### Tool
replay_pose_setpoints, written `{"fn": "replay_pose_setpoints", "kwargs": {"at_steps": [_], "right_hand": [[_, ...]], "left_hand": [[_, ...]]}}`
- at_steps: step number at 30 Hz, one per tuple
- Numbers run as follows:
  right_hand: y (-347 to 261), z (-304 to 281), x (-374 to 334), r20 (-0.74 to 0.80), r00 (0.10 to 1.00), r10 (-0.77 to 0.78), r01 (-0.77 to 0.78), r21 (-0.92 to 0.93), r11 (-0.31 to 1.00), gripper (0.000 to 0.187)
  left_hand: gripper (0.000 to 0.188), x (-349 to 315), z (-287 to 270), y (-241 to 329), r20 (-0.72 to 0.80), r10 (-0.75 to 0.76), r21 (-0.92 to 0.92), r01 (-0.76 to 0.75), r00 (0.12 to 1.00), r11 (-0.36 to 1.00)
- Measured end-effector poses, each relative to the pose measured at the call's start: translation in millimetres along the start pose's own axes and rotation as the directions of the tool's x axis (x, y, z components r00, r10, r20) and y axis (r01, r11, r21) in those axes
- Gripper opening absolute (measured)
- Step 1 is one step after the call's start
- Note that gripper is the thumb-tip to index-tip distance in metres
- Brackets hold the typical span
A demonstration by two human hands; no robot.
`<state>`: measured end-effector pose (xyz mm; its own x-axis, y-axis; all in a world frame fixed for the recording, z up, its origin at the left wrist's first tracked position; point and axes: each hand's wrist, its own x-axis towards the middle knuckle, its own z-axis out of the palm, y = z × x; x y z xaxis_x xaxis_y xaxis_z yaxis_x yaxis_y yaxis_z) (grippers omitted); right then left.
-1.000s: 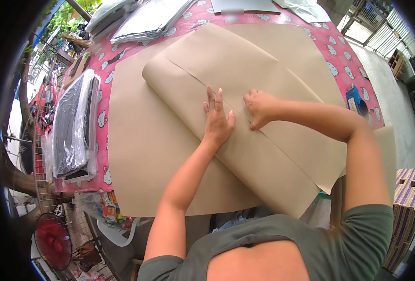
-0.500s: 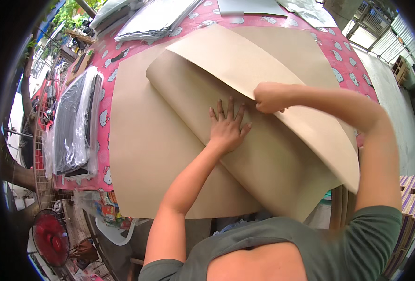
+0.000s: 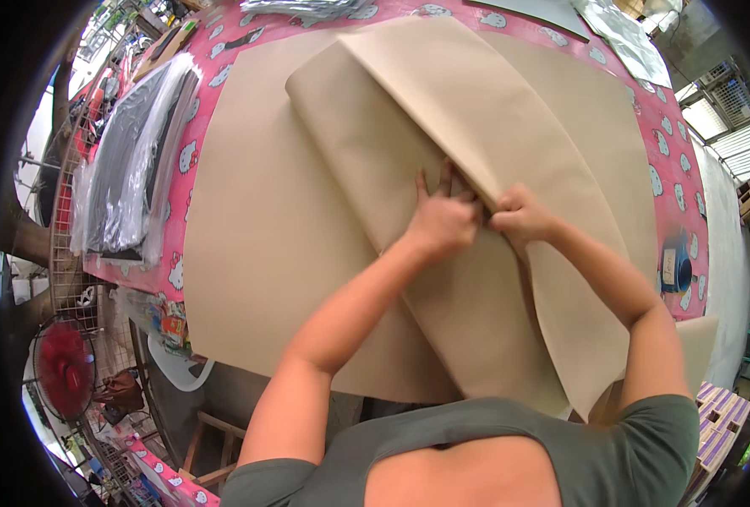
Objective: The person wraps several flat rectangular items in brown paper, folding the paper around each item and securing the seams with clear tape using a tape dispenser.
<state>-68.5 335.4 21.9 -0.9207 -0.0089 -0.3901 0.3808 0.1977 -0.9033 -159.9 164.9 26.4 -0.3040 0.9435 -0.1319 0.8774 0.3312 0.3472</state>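
Note:
A large sheet of brown kraft paper [image 3: 257, 220] covers most of the table, with a folded section [image 3: 366, 144] lying slantwise over it. The upper flap [image 3: 493, 93] of that fold is bent back to the right. My right hand [image 3: 523, 215] is closed on the flap's edge, knuckles up. Right beside it, my left hand [image 3: 447, 221] presses on the folded paper, a couple of fingers stretched out and spread. Its other fingers are slightly blurred and partly tucked by the flap's edge, close to my right hand.
A pink patterned cloth [image 3: 679, 177] covers the table. Plastic-wrapped dark panels [image 3: 134, 169] lie along its left side. A blue container [image 3: 676, 269] stands at the right edge. Further packages [image 3: 307, 7] lie at the back. A red fan [image 3: 64, 367] stands lower left.
My left hand has moved right to the flap's edge, beside my right hand. My right hand has shifted down and slightly right, and the flap's edge has come down closer to the fold.

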Motion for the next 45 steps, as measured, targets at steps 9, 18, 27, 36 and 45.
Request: {"fn": "replay_pose_setpoints", "kwargs": {"at_steps": [9,18,27,36,45], "right_hand": [[5.6,-11.1,-2.3,-0.043,0.997,-0.067,0.074,0.171,0.983,0.025],[-12.0,-5.6,-17.7,-0.207,0.976,-0.072,0.143,0.353,0.925,0.026],[-9.7,15.0,-7.8,-0.148,0.981,-0.127,0.110,-0.121,0.987,0.024],[-48.9,5.2,-21.2,-0.136,0.990,-0.041,0.038,-0.026,0.999,0.028],[-11.7,19.3,-21.2,-0.224,0.974,-0.043,0.093,0.218,0.971,0.031]], "left_hand": [[0.063,-81.8,76.4,-46.9,-0.323,-0.764,-0.476,0.601,0.559,0.642],[0.059,-63.6,-3.0,20.6,-0.468,-0.721,-0.876,-0.159,0.511,0.456],[0.063,-34.6,24.6,-6.5,-0.164,-0.433,0.068,0.448,0.886,0.892],[0.069,33.7,9.5,15.6,-0.117,-0.124,0.114,0.137,0.985,0.984],[0.072,35.9,10.6,15.7,-0.083,-0.147,0.124,0.157,0.986,0.980]]}}
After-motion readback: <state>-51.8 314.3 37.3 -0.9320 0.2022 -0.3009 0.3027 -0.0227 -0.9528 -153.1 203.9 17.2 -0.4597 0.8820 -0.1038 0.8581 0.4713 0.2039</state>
